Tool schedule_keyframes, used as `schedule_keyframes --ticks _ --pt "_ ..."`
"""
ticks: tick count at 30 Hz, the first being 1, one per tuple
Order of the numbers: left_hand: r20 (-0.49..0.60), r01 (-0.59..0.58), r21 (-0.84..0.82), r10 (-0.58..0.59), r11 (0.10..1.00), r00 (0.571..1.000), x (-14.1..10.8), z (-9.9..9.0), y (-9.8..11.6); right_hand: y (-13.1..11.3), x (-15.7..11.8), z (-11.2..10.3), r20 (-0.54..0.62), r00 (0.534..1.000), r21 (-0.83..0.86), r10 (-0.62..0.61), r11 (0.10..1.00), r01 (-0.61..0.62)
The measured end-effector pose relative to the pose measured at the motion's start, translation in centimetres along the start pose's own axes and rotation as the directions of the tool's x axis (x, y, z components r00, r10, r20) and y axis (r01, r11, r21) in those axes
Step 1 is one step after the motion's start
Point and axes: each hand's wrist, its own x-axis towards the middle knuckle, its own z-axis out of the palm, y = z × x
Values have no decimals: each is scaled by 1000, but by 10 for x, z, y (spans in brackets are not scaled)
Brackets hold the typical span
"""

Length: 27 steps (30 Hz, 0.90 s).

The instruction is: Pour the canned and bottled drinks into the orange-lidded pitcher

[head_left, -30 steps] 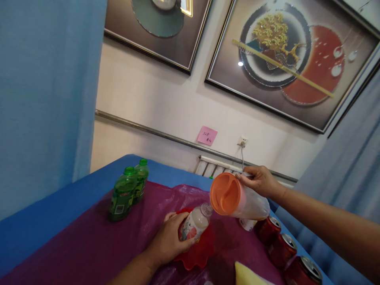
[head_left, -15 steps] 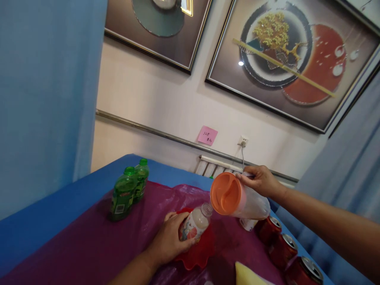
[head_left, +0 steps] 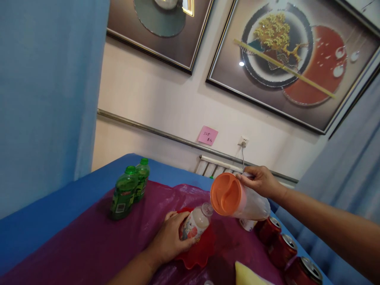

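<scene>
My left hand [head_left: 175,236] is wrapped round a small clear bottle [head_left: 194,225] with a fruit label, tilted to the right above a red scalloped dish [head_left: 198,253]. The bottle's mouth is uncapped. My right hand [head_left: 258,181] grips the handle of a clear pitcher [head_left: 252,204] with an orange lid [head_left: 226,194]. The pitcher is tipped to the left, its lid close to the bottle's mouth. Some cloudy liquid shows inside the pitcher; no stream between the two can be made out.
Two green bottles [head_left: 124,194] stand at the left on purple sheeting [head_left: 89,241] over a blue table [head_left: 59,200]. Red cans [head_left: 282,250] line the right edge, beside a white container [head_left: 247,224]. Something yellow [head_left: 247,275] lies at the front.
</scene>
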Motion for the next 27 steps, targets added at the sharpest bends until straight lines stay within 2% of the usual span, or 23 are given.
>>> schedule_keyframes --ticks 10,27 --pt "15 -11 -6 11 1000 1000 0 2 -4 -3 1 -1 -5 1000 -17 4 1000 -4" --pt "18 0 1 0 1000 1000 0 -2 3 -3 -1 -5 -4 1000 -12 15 1000 -15"
